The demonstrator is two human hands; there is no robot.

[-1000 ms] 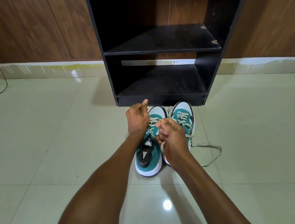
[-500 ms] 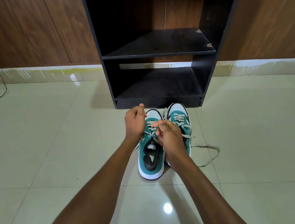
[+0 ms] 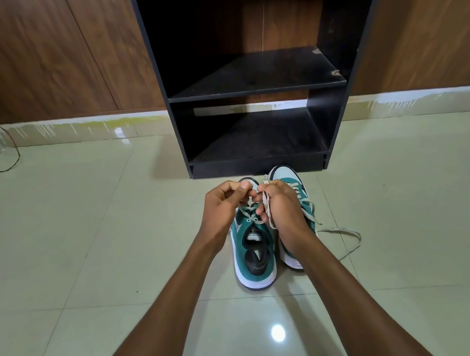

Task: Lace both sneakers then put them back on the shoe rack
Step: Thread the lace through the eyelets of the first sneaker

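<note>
The left hand pinches one end of the beige flat lace over the left green-and-white suede sneaker; at its three o'clock the right hand curls round the other end. The right matching sneaker sits beside it, its loose lace trailing towards four o'clock. A slipped pinch could pull the lace from an eyelet. The black wooden shoe rack stands at twelve o'clock.

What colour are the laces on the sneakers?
Off-white, cream laces against teal uppers, shown in the head view.
</note>
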